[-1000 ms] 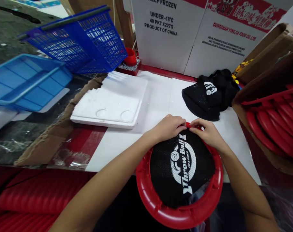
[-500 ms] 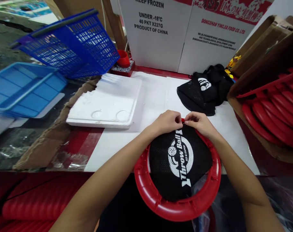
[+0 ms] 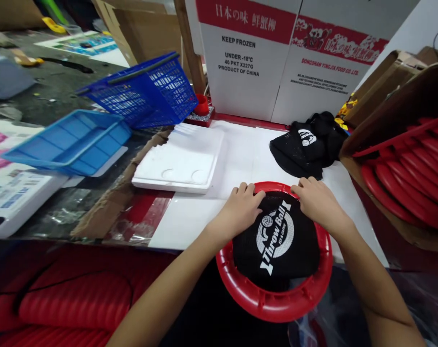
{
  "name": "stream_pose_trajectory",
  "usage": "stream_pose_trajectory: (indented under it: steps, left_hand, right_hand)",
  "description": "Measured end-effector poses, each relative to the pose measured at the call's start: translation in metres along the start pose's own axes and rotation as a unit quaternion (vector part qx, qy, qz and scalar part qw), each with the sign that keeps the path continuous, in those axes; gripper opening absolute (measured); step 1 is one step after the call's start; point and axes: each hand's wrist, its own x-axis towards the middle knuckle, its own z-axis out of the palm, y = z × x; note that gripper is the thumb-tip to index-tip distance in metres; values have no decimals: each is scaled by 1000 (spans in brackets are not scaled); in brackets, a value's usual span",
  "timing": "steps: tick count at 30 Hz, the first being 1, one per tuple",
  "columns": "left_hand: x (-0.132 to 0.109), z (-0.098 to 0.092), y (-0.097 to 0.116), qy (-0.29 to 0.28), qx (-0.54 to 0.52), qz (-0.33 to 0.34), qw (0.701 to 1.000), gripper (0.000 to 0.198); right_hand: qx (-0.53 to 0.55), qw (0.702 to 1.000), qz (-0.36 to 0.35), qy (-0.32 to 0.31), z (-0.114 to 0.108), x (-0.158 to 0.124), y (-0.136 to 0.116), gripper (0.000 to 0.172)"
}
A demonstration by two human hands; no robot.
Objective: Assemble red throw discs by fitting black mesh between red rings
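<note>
The red ring [image 3: 272,308] sits at the near edge of the surface [image 3: 184,224], its far side over the white sheeting and its near side jutting past the edge toward the person. What bears that near side cannot be told. The black net [image 3: 307,248], printed "Throw Ball", spans most of the opening but leaves a gap along the near rim.

The left hand [image 3: 242,207] lies on the far left of the rim, fingers bent and a little spread, thumb apart over the net. The right hand [image 3: 314,200] lies on the far right, its fingers bunched and curled at the rim. Whether either pinches the rim or the net from below cannot be told. Set apart like this, the hands probably keep the ring from turning, with the far rim bare between them.

More black nets [image 3: 294,149] lie heaped beyond the ring to the far right, and a cardboard box [image 3: 351,180] of spare red rings [image 3: 395,188] leans open on the right; both seem placed for easy reach. The foam slab [image 3: 175,164] lies off to the left, seemingly out of the hands' way.
</note>
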Motion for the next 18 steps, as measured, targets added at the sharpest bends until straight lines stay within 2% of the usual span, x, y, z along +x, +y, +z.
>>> stream_pose_trajectory:
  steps: [3,6,10,14,18]
  left_hand:
    - [6,1,-3,-14,-29,19,999,45]
    - [24,0,-10,1,-52,32,998,31]
    - [45,4,-24,11,-73,49,996,23]
    - [49,12,-38,29,-189,70,979,20]
    - [51,16,-44,33,-229,64,971,20]
  right_hand:
    - [110,989,-98,27,5,4,-5,31]
    - [209,965,-147,52,26,11,-8,33]
    - [249,959,-118,66,44,11,-3,39]
    - [246,962,-109,50,43,7,3,35]
    - [279,955,-91,42,39,8,6,26]
